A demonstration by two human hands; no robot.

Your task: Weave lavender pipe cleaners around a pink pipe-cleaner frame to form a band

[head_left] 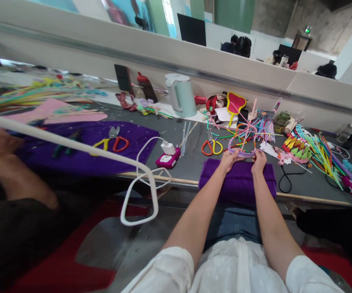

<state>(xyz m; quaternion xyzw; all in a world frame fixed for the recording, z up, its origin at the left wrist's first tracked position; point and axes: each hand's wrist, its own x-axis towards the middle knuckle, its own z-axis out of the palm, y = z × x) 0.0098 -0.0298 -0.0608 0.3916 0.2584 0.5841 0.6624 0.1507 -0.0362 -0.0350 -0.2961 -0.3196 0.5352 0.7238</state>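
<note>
Both of my hands hold a looped pipe-cleaner piece (242,154) above a rolled purple cloth (238,175). Purple strands run along its lower edge, with orange and pink ones rising from it. My left hand (228,159) pinches the left side of the loop, fingers closed. On the right side, the fingers of my right hand (258,159) are also closed on it. Left of my left hand lie scissors (212,147) with red and yellow handles. Behind the loop is a bundle of pink, blue and purple pipe cleaners (263,128).
A pale blue kettle (182,95) and a dark bottle (147,87) stand at the back. Left are a magenta device with a white charger (167,147), a purple cloth (139,134) and a white bent tube (102,152). A co-worker's blurred arm (20,175) is at far left.
</note>
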